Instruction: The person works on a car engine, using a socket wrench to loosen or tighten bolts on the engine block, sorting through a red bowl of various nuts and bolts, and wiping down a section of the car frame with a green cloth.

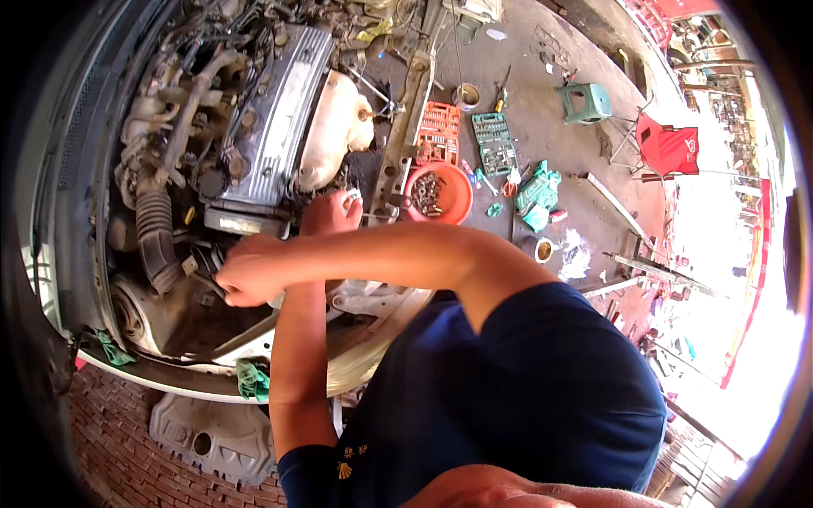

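Observation:
I lean over an open car engine bay, my arms crossed. My left hand [332,212] reaches up to the engine's near right corner, beside the tan metal heat shield [329,131]. Its fingers are curled, with a small whitish bit at the fingertips that I cannot make out. Over the left forearm crosses my right arm. My right hand [252,269] is closed low at the engine's front, near the ribbed air hose [156,222]; what it grips is hidden beneath it. Between the hose and the shield sits the silver engine cover [284,110].
Right of the car, on the floor, are an orange bowl [457,196] of metal parts, a red socket set [439,127], a green tool case [494,140], a green stool [586,103] and a red folding chair [669,148]. Green cloths [252,379] hang on the body edge.

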A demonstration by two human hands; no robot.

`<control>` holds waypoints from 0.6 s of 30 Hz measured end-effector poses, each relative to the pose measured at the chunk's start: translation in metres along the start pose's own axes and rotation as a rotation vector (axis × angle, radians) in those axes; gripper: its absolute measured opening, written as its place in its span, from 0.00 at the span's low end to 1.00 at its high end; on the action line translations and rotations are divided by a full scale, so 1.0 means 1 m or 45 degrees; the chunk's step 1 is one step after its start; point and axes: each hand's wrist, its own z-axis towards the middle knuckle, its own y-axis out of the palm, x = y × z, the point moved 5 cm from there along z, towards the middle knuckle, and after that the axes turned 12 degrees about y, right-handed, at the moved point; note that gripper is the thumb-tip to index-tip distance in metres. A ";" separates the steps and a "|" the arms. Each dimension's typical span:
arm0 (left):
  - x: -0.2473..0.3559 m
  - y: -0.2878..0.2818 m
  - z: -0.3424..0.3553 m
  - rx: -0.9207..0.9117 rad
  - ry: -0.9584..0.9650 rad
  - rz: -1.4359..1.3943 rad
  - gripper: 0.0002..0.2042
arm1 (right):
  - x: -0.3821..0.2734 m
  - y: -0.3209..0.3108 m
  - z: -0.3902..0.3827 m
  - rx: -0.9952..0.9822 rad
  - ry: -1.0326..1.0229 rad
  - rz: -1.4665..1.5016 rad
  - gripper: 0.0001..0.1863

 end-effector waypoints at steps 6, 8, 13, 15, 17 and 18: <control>0.012 0.017 0.012 -0.035 0.427 0.383 0.18 | 0.121 -0.080 -0.233 0.521 0.241 0.325 0.10; 0.024 0.012 0.017 0.006 0.124 0.205 0.17 | 0.176 -0.070 -0.311 0.723 0.614 -0.015 0.14; -0.008 -0.003 -0.003 0.022 0.082 0.114 0.16 | 0.292 0.040 -0.475 0.543 1.470 0.080 0.20; 0.001 0.006 0.000 -0.066 -0.020 -0.169 0.14 | 0.344 0.150 -0.569 0.193 1.412 -0.251 0.18; 0.005 0.033 0.014 -0.154 -0.050 -0.453 0.13 | 0.357 0.256 -0.678 0.003 1.525 -0.233 0.17; -0.008 0.020 0.003 -0.161 -0.098 -0.440 0.13 | 0.354 0.280 -0.674 0.184 1.847 0.061 0.19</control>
